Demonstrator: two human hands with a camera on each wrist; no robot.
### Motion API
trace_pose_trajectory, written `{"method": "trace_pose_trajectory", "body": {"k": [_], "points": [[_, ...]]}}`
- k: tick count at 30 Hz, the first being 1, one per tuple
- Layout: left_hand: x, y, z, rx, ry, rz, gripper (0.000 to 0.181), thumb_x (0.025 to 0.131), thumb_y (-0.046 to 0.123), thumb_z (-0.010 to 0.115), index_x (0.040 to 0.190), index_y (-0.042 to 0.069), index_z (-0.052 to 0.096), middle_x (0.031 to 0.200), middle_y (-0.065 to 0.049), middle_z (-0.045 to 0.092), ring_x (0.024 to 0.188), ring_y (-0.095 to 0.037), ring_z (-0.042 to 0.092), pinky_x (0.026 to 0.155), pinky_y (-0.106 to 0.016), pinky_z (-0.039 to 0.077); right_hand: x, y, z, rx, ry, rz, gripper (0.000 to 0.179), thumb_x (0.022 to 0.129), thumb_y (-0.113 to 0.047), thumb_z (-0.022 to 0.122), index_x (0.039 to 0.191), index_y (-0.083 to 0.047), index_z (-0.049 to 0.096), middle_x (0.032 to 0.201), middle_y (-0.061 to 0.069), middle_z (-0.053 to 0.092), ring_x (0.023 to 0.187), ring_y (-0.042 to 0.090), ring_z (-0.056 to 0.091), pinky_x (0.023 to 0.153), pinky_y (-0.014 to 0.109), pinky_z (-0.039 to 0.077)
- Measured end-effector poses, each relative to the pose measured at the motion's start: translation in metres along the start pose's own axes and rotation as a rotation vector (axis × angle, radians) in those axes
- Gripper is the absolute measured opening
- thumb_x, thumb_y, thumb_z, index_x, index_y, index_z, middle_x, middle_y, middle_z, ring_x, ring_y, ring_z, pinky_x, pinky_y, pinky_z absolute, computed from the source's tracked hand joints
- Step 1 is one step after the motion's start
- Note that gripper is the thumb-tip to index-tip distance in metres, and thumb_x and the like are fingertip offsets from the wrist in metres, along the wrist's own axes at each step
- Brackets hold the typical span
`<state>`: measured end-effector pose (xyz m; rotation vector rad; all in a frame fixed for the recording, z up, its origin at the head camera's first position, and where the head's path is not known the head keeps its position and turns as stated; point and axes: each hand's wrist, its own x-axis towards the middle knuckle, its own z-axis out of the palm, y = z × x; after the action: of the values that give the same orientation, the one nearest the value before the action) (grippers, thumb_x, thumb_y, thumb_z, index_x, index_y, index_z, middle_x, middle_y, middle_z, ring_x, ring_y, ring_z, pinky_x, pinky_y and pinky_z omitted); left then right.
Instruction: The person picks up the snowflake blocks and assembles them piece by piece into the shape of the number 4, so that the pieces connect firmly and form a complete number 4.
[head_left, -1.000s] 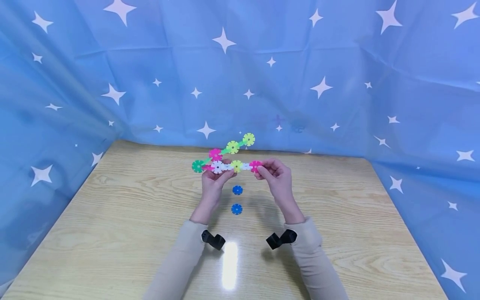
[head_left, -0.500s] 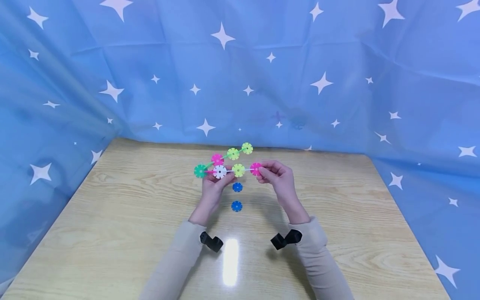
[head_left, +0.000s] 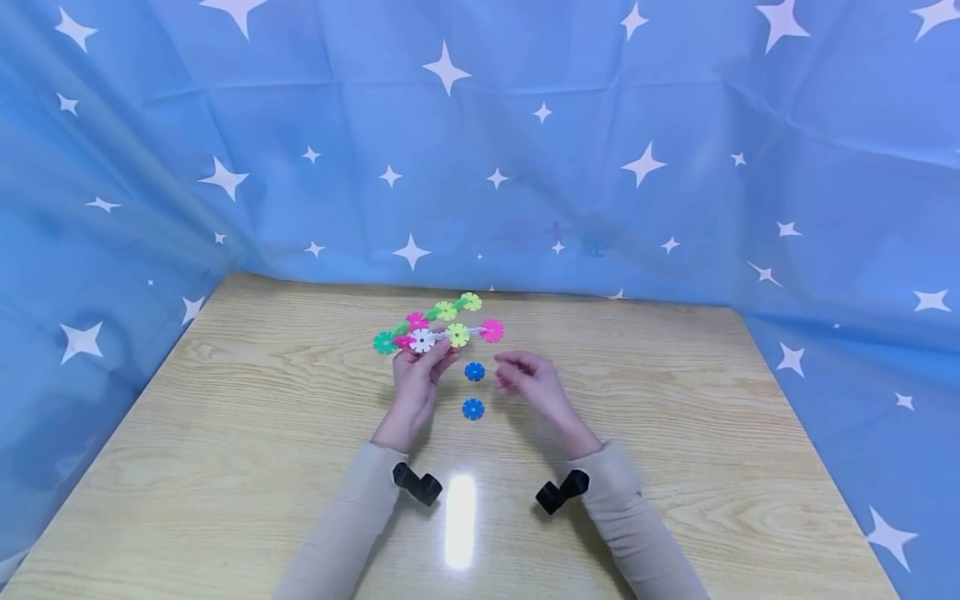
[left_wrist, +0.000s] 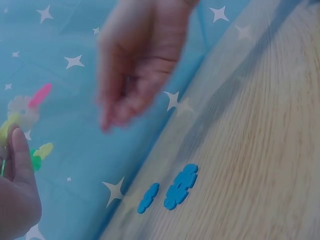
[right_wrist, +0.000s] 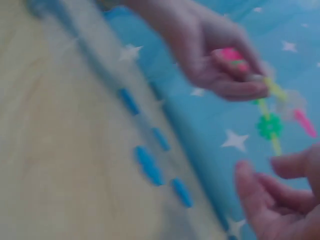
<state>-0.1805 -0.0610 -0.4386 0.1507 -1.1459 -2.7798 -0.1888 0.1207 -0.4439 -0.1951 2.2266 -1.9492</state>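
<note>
My left hand (head_left: 415,385) pinches a V-shaped chain of notched plastic snowflake discs (head_left: 457,335), raised over the table, its thumb near the white disc (head_left: 422,340). One arm of the chain ends in a pink disc (head_left: 492,331) on the right, the other in a yellow-green disc (head_left: 471,302) farther back. With nothing in its fingers, my right hand (head_left: 534,385) is just right of two blue snowflake discs (head_left: 474,372), fingers loosely bent. Blurred in the left wrist view, that right hand (left_wrist: 140,65) hangs above the blue discs (left_wrist: 181,186). Thumb and fingers stand apart in the right wrist view.
The wooden table (head_left: 675,433) carries the two blue discs one behind the other in its middle. A blue cloth (head_left: 570,167) with white stars hangs behind and at both sides. Black wrist cameras (head_left: 562,492) are strapped over the sleeves.
My right hand has let go of the pink end disc and come down toward the nearer table, beside the blue discs. The left hand has shifted slightly left with the chain.
</note>
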Motion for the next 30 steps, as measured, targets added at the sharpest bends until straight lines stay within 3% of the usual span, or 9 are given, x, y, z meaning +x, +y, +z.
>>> {"method": "trace_pose_trajectory", "body": {"k": [6, 12, 16, 21, 25, 30], "points": [[-0.001, 0.003, 0.0, -0.005, 0.011, 0.013, 0.023, 0.085, -0.011, 0.058, 0.08, 0.007, 0.071, 0.08, -0.005, 0.071, 0.066, -0.015, 0.068, 0.071, -0.027, 0.057, -0.004, 0.017, 0.014, -0.413, -0.171, -0.056, 0.032, 0.08, -0.002, 0.07, 0.109, 0.008, 0.063, 0.094, 0.016, 0.065, 0.079, 0.018, 0.06, 0.064, 0.024, 0.052], [-0.003, 0.004, 0.001, 0.011, -0.012, 0.029, 0.022, 0.085, -0.01, 0.059, 0.082, 0.007, 0.072, 0.095, -0.005, 0.071, 0.07, -0.016, 0.068, 0.074, -0.028, 0.056, -0.004, 0.019, 0.027, -0.64, -0.201, -0.165, 0.032, 0.069, -0.006, 0.081, 0.097, 0.001, 0.069, 0.082, 0.006, 0.056, 0.073, 0.014, 0.05, 0.064, 0.024, 0.046], [-0.003, 0.004, 0.002, 0.031, -0.026, 0.048, 0.019, 0.085, -0.007, 0.062, 0.084, 0.008, 0.073, 0.103, -0.007, 0.07, 0.072, -0.016, 0.068, 0.074, -0.029, 0.057, -0.004, 0.014, 0.032, -0.725, -0.188, -0.153, 0.024, 0.068, -0.006, 0.082, 0.086, -0.001, 0.067, 0.078, 0.004, 0.052, 0.071, 0.014, 0.049, 0.063, 0.025, 0.045], [-0.004, 0.003, 0.005, 0.02, -0.039, 0.071, 0.022, 0.085, -0.009, 0.06, 0.083, 0.009, 0.073, 0.103, -0.006, 0.07, 0.07, -0.016, 0.068, 0.072, -0.028, 0.057, -0.005, 0.012, 0.032, -0.714, -0.174, -0.13, 0.024, 0.068, -0.002, 0.081, 0.08, -0.003, 0.061, 0.075, 0.003, 0.056, 0.069, 0.013, 0.052, 0.062, 0.024, 0.046], [-0.005, 0.001, 0.007, 0.013, -0.05, 0.083, 0.025, 0.086, -0.011, 0.057, 0.083, 0.009, 0.073, 0.097, -0.004, 0.071, 0.069, -0.015, 0.068, 0.07, -0.027, 0.057, -0.007, 0.009, 0.028, -0.6, -0.139, -0.14, 0.015, 0.075, 0.003, 0.074, 0.081, -0.002, 0.061, 0.072, 0.002, 0.06, 0.065, 0.011, 0.054, 0.058, 0.022, 0.048], [-0.007, 0.0, 0.011, 0.007, -0.053, 0.094, 0.024, 0.086, -0.01, 0.057, 0.083, 0.009, 0.072, 0.083, -0.005, 0.072, 0.068, -0.015, 0.068, 0.07, -0.026, 0.057, -0.016, -0.006, 0.022, -0.444, -0.006, -0.233, 0.009, 0.081, 0.003, 0.069, 0.09, 0.001, 0.067, 0.072, 0.005, 0.063, 0.061, 0.012, 0.056, 0.053, 0.022, 0.049]]}}
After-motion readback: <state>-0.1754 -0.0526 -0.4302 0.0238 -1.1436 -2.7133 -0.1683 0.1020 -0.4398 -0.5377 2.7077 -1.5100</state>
